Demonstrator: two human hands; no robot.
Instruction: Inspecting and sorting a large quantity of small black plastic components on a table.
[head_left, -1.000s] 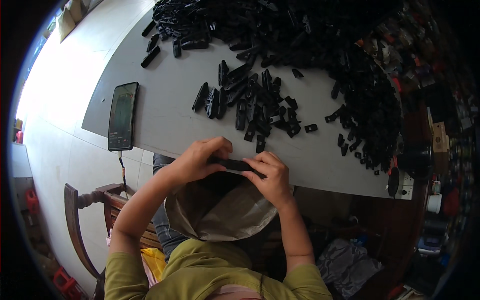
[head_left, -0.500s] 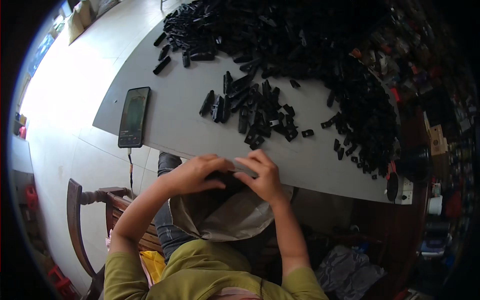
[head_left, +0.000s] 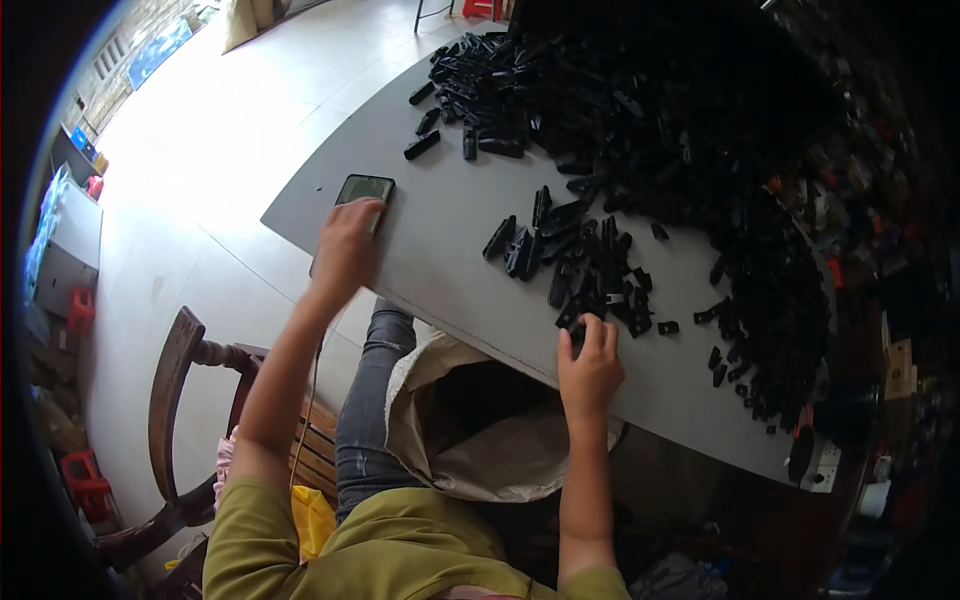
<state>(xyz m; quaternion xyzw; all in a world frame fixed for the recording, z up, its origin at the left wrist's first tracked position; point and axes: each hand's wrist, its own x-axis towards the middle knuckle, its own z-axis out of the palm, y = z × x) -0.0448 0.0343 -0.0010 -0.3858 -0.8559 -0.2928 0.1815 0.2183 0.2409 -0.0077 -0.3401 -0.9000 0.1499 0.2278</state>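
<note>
My left hand (head_left: 345, 250) is closed over the lower part of a dark-cased smartphone (head_left: 370, 188) at the table's left edge, with its fingers bent over the screen. At the table's front edge, my right hand (head_left: 592, 372) pinches a small black plastic piece (head_left: 573, 328) between thumb and forefinger, mostly hidden by the fingers. Just beyond it lies a loose cluster of black plastic pieces (head_left: 560, 240), some long and some short. An open woven sack (head_left: 500, 470) stands between my lap and the table, and its inside is dark.
A large heap of black pieces (head_left: 620, 120) covers the far part of the grey-white table (head_left: 450, 270) and runs down its right side. On the left stands a wooden chair (head_left: 175, 410). Red stools (head_left: 85, 485) are on the tiled floor.
Both hands have left the sack's mouth. The left moved left onto the phone; the right went forward to the cluster's near edge. The view has shifted, so the table appears farther right and lower.
</note>
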